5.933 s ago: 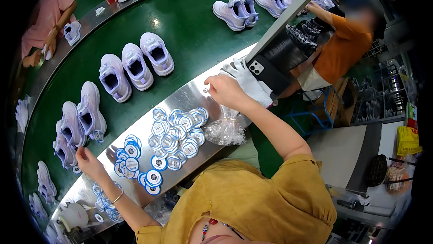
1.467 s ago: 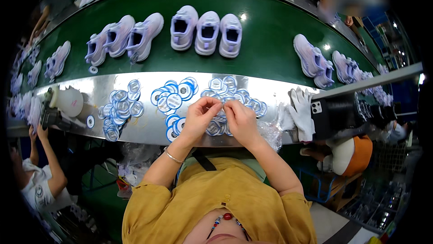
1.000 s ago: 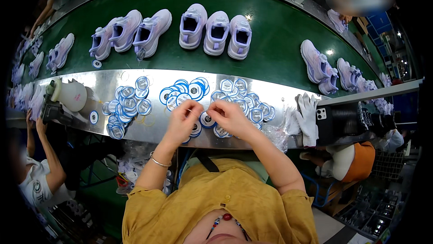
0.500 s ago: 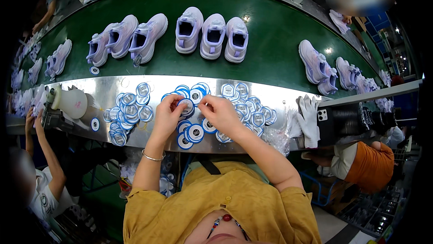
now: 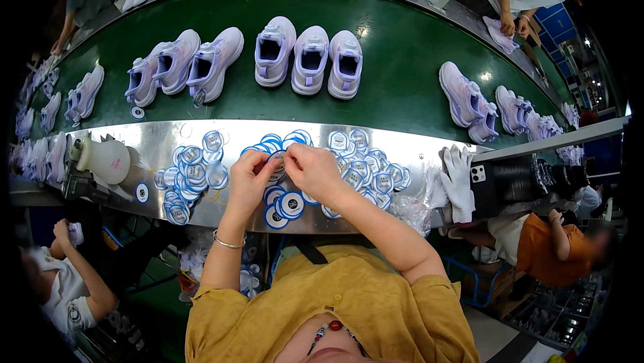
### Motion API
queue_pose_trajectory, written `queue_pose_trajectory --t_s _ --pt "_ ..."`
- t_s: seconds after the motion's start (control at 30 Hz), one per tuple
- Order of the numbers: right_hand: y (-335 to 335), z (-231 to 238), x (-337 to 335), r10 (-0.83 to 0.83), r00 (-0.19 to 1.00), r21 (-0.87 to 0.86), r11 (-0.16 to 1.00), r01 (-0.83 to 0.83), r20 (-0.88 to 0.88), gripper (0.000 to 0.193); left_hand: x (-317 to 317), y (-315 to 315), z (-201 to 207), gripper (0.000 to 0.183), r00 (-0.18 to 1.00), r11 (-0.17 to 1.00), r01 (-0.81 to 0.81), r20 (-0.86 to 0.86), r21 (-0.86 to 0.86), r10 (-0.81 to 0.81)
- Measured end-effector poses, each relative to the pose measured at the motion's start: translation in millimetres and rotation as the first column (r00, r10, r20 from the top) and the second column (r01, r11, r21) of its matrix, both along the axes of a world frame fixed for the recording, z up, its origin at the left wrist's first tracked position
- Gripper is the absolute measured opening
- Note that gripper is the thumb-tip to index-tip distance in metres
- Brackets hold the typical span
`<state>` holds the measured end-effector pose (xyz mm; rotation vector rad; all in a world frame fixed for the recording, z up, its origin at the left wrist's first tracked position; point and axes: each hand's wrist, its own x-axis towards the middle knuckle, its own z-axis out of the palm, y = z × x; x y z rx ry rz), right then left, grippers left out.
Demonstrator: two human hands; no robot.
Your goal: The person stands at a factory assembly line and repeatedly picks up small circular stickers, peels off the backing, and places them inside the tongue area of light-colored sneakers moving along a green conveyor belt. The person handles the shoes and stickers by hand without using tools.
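Over the metal ledge my left hand (image 5: 248,182) pinches a blue-rimmed round tag (image 5: 276,156) between thumb and fingers. My right hand (image 5: 314,170) is closed with its fingertips at the same tag's right edge; they partly hide it. Behind and below my hands lie loose round tags with dark emblems, such as one tag (image 5: 290,205) in front. To the left is a heap of plastic-covered tags (image 5: 193,171) with thin strings. A similar heap (image 5: 384,182) lies to the right, beside my right wrist.
Lilac-white sneakers (image 5: 310,61) stand in groups on the green belt (image 5: 396,88). A white bottle (image 5: 111,160) is at the ledge's left. White gloves (image 5: 459,185), clear plastic wrap (image 5: 412,214) and a black phone (image 5: 478,174) lie right. Other people work around the line.
My right hand has moved left, and its fingertips now meet the tag in my left hand. At the left, a co-worker's hands have come down from the shoes.
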<state>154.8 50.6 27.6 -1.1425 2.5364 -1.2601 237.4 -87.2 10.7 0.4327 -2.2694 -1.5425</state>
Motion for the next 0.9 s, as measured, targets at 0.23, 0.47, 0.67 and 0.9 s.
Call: queue_pose_trajectory --t_s 0.23,0.47,0.67,0.9 --pt "-5 3 -3 -0.018 0.990 0.007 1.000 0.017 0.141 0.014 2 -2 2 0.016 1.000 0.996 0.007 0.010 -0.092 -0.006" --pt "-13 -2 -10 0.055 0.906 -0.082 0.996 -0.023 0.419 0.012 5 -6 1 0.016 0.998 0.991 0.059 -0.017 -0.117 -0.061" --pt "-6 -4 -19 0.113 0.864 -0.081 0.993 -0.084 0.491 0.011 6 -11 6 0.012 0.997 0.997 0.030 -0.071 -0.069 -0.035" --pt "-3 14 -15 0.167 0.951 -0.145 0.981 -0.132 0.262 0.011 -5 -14 10 0.006 0.988 0.977 0.152 -0.058 0.148 -0.144"
